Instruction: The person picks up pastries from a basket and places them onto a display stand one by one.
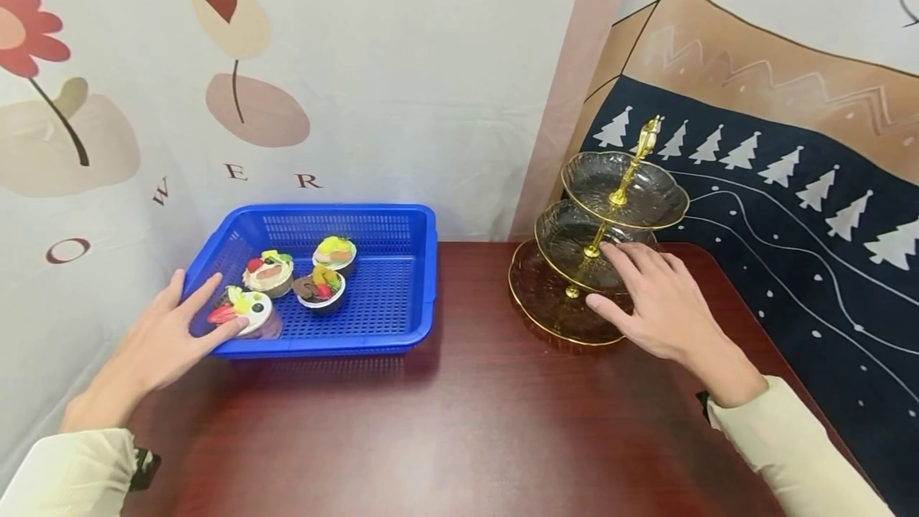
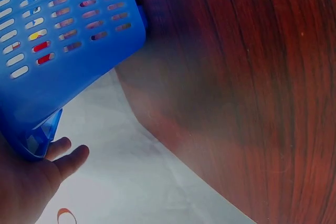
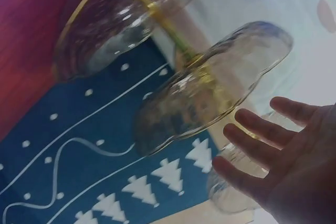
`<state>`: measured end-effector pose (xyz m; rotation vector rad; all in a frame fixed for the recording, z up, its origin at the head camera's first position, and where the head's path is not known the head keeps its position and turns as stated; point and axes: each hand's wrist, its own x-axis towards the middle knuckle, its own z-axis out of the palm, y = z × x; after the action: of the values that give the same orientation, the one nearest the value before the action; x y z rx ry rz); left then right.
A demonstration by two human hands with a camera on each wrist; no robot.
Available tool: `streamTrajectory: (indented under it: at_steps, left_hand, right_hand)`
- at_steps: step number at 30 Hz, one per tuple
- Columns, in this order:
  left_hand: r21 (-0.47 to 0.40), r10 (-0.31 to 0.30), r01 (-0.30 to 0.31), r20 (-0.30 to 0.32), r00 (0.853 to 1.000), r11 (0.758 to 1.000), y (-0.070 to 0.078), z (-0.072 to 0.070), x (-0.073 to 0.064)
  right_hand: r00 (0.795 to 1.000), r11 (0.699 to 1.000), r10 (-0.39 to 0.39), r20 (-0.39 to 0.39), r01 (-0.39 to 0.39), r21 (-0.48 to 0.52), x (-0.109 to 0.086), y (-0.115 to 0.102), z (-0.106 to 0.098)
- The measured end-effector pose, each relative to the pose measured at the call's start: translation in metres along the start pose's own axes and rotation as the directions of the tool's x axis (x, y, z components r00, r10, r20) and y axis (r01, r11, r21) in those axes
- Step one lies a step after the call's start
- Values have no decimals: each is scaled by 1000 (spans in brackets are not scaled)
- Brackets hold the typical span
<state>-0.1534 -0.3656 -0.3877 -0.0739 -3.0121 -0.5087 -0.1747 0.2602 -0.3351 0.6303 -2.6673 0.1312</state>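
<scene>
A blue plastic basket [image 1: 391,294] stands on the left side of the table. My left hand [image 1: 154,341] rests at its near left corner, fingers spread, the thumb reaching over the rim beside a white-topped cupcake [image 1: 254,309]. Around that one sit more small fruit-topped cupcakes, among them a chocolate one [image 1: 319,290]. To the right rises a three-tier clear glass cake stand [image 1: 625,182] with gold rims and a gold post. Beside its middle tier [image 3: 178,111] my right hand [image 1: 656,301] hovers, fingers apart and nothing in them; the fingertips overlap that tier in the head view.
The dark red wooden table [image 1: 459,437] extends in front of both things. Behind it hangs a pale flower-printed cloth [image 1: 402,86]. A navy cloth with white trees [image 1: 790,206] borders the right side, close to the stand.
</scene>
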Motion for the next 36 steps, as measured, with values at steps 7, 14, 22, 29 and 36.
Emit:
streamTrajectory:
  at_steps: [7, 14, 22, 29, 36]
  left_hand:
    - [-5, -6, 6, -8, 1000, 1000, -7, -3, -1]
    - [-18, 2, -2, -19, 1000, 1000, -9, -5, -3]
    - [-30, 14, -16, -52, 999, 999, -8, -1, -3]
    - [-59, 7, -12, -88, 996, 998, -7, 3, -5]
    - [-47, 1, -5, -84, 996, 999, -8, 4, -6]
  right_hand:
    - [997, 996, -81, 13, 81, 43, 22, -37, 1]
    - [985, 983, -149, 82, 139, 122, 47, -74, -2]
    - [977, 968, -178, 113, 154, 198, 70, -105, -1]
    - [972, 962, -200, 123, 171, 214, 85, -122, 7]
    - [961, 948, -245, 129, 210, 238, 107, -139, 15]
